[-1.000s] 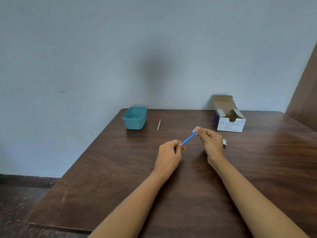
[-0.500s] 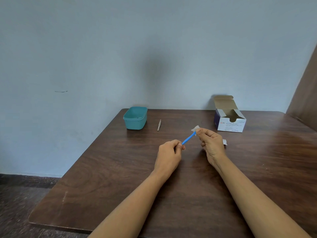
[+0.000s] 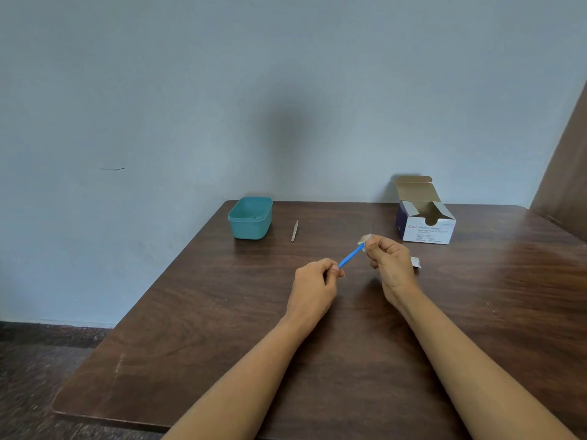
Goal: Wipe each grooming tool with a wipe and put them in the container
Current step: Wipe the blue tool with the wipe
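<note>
My left hand pinches the near end of a thin blue grooming tool held above the middle of the table. My right hand pinches a small white wipe around the tool's far tip. A slim metal tweezer lies on the table further back. Left of the tweezer stands the teal container, open at the top.
An opened white box of alcohol swabs stands at the back right of the brown wooden table. A torn white wrapper lies just right of my right hand. The wall runs behind the table; floor shows at the left.
My right hand has shifted the wipe slightly along the tip of the blue tool. The left hand and everything on the table have stayed in place.
</note>
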